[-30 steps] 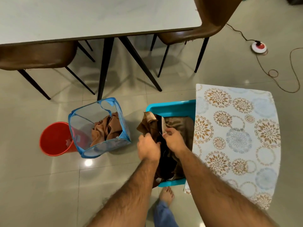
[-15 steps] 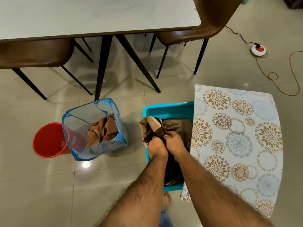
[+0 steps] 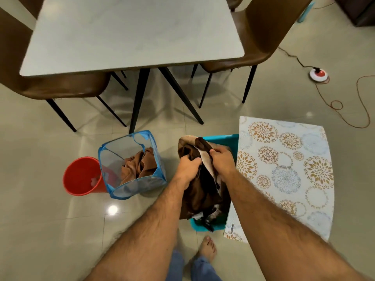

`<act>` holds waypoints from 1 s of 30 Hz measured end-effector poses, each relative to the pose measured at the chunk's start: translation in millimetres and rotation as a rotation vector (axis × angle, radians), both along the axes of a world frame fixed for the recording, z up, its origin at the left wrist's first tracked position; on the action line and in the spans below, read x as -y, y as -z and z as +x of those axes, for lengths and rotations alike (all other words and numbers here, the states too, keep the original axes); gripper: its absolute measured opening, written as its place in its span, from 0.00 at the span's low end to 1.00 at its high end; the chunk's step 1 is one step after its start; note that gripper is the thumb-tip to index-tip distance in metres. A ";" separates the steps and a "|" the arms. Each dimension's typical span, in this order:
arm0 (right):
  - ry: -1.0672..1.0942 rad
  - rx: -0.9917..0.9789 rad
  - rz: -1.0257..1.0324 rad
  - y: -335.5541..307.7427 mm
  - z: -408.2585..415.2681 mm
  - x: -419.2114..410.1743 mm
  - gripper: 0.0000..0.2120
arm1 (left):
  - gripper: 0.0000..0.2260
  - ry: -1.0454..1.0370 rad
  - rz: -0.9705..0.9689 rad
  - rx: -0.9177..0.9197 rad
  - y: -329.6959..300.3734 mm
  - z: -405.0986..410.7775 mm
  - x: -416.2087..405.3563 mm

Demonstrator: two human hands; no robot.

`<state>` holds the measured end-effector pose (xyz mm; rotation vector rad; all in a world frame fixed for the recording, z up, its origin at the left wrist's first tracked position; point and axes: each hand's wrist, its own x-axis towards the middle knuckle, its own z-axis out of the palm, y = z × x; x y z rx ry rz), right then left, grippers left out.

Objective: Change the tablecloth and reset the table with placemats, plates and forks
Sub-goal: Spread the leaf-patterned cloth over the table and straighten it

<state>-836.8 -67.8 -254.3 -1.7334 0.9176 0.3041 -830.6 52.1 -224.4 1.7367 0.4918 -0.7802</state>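
Forearms reach down and forward from me, and both hands meet over the teal bin [image 3: 220,139] on the floor. My left hand [image 3: 187,165] has its grip bunched round a fold of the dark brown tablecloth [image 3: 199,191], and my right hand [image 3: 222,159] pinches the pale turned-over edge just beside it, so both grips are full and nearly touching. From the hands the cloth hangs back toward my feet, its long run lying along the bin's length with the tail still heaped at the bin's near end; a smaller flap rises past my knuckles at the far end. The patterned placemat sheet [image 3: 284,169] lies across the bin's right side, touching it. To the left stand the blue mesh hamper [image 3: 156,177], holding a lighter brown cloth [image 3: 138,165], and a red bucket [image 3: 81,177]. Beyond, the surface [image 3: 132,33] is bare, its near edge straight ahead of the bin. I judge the lift must go up and forward, left hand leading toward the near-left corner.
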 end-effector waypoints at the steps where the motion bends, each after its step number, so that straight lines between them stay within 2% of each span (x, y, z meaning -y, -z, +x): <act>1: 0.016 0.016 0.004 -13.0 1.2 1.2 0.13 | 0.09 -0.004 -0.044 0.003 -16.7 1.6 -3.7; 3: 0.035 0.055 0.025 -41.7 4.6 3.7 0.14 | 0.09 -0.014 -0.111 0.028 -51.7 7.9 -13.0; 5: 0.049 0.086 0.084 -68.1 7.5 3.1 0.20 | 0.10 -0.030 -0.133 0.088 -79.3 18.0 -23.6; 6: 0.067 0.092 0.136 -80.1 6.8 1.9 0.23 | 0.12 -0.049 -0.145 0.107 -96.5 23.1 -30.2; 9: 0.138 0.163 0.357 -120.5 5.4 0.4 0.27 | 0.09 -0.113 -0.297 0.154 -164.6 38.3 -45.2; 12: 0.109 0.259 0.457 -166.8 5.7 8.2 0.43 | 0.15 -0.163 -0.407 0.267 -241.5 49.8 -61.4; 14: 0.066 0.281 0.489 -203.9 10.9 18.5 0.44 | 0.16 -0.197 -0.456 0.369 -290.9 53.9 -71.6; 19: -0.124 0.402 0.747 -323.8 19.4 38.7 0.29 | 0.13 -0.280 -0.540 0.605 -388.3 38.6 -92.6; 21: -0.185 0.551 0.674 -378.0 20.7 38.1 0.19 | 0.13 -0.285 -0.529 0.652 -413.7 31.3 -103.6; 22: -0.211 0.632 0.634 -401.2 20.2 37.5 0.18 | 0.12 -0.270 -0.521 0.683 -425.0 27.4 -108.4; 24: -0.222 0.740 0.533 -435.5 21.0 38.4 0.22 | 0.12 -0.253 -0.539 0.670 -437.0 28.3 -115.9; 25: -0.214 0.780 0.492 -446.5 20.4 39.7 0.23 | 0.12 -0.243 -0.543 0.658 -440.4 26.9 -118.6; 30: -0.112 0.872 0.323 -473.9 4.8 47.4 0.12 | 0.07 -0.135 -0.496 0.678 -423.4 32.2 -124.6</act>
